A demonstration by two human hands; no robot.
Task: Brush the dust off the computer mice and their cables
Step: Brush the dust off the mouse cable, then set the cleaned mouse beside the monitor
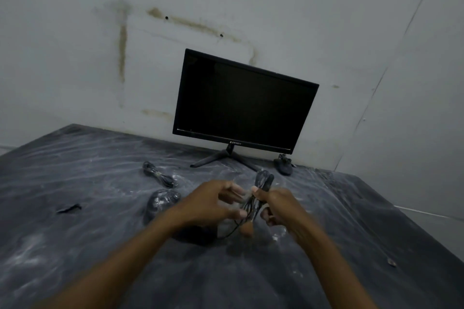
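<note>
My right hand (277, 204) grips a bundled black cable (262, 183) held upright above the dusty table; loose strands hang below the fist. My left hand (216, 204) is blurred beside the bundle, fingers spread toward it, and whether it touches the cable is unclear. A dusty black mouse (162, 202) lies on the table left of my left wrist. A second coiled cable (158, 175) lies further back left. Another black mouse (283, 165) sits near the wall, right of the monitor stand. No brush is clearly visible.
A black monitor (243, 103) on a tripod stand stands against the stained wall. The dark table (75, 183) is streaked with white dust. A small dark scrap (69, 208) lies at the left, and a small bit of debris (391, 262) at the right.
</note>
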